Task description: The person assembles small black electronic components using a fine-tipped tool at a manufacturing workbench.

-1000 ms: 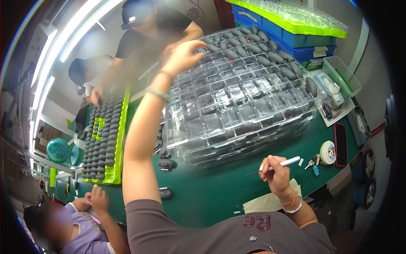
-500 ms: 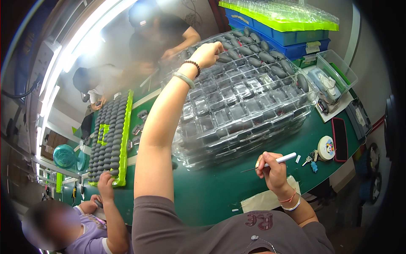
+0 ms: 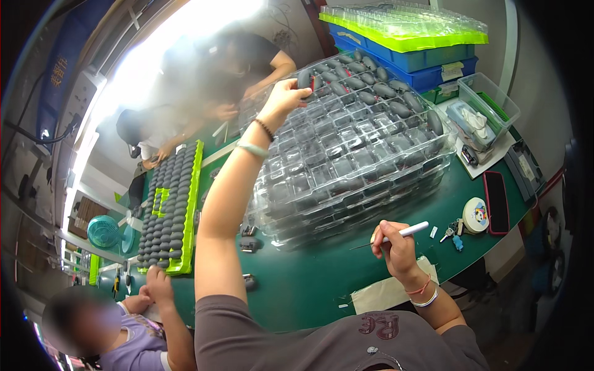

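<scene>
My left hand [image 3: 284, 100], arm stretched far forward, pinches a dark grey oval piece [image 3: 304, 79] with red showing at its side. It is just over the far left part of a clear plastic compartment tray [image 3: 346, 199], the top of a stack. Similar grey oval pieces [image 3: 399, 109] fill the tray's far and right compartments, while the nearer left ones look bare. Close to my body, my right hand [image 3: 399, 252] is closed round a white-handled tool [image 3: 413, 229] with a thin needle-like tip pointing left.
Blue bins [image 3: 408, 59] stand behind the stack, beside a clear box [image 3: 489, 99]. A phone [image 3: 495, 203], a round tin [image 3: 476, 215] and keys [image 3: 447, 234] lie at right. At left, co-workers sit near a lime tray [image 3: 193, 210] of grey pieces. Small dark parts [image 3: 249, 244] lie nearby.
My left hand has lifted and drawn back left from the tray's compartments; the grey piece now shows upright in its fingers. My right hand has hardly moved. The view has shifted slightly.
</scene>
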### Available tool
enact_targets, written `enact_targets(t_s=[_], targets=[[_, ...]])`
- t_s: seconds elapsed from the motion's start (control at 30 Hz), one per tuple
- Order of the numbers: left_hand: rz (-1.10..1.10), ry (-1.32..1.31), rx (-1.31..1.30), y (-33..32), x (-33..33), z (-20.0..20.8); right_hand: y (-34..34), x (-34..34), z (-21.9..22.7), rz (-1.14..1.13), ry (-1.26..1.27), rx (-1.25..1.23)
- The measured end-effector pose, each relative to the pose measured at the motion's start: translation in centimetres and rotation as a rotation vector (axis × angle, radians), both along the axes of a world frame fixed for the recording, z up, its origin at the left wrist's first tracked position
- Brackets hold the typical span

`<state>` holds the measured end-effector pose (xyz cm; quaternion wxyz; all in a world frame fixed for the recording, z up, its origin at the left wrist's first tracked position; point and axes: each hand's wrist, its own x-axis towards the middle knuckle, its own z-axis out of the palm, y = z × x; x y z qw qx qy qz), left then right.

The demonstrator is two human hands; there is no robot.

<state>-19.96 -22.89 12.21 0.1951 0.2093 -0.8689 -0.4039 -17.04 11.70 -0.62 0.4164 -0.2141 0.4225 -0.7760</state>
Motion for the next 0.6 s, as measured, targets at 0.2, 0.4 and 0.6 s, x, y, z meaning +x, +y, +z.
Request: enact_targets(t_s=[0.2, 0.4, 0.6], targets=[[-0.25, 0.269, 0.84, 9.4, 10.6, 0.7, 0.6, 0.0, -0.2, 0.063, -0.01, -0.032], [-0.183, 0.413, 0.827, 18.5, 18.4, -3.7, 0.2, 0.0, -0.3, 0.065, 0.005, -0.067], [-0.176, 0.496, 1.267, 21.4, 19.9, -10.9, -0.6, -0.2, 0.2, 0.078, 0.024, -0.076]])
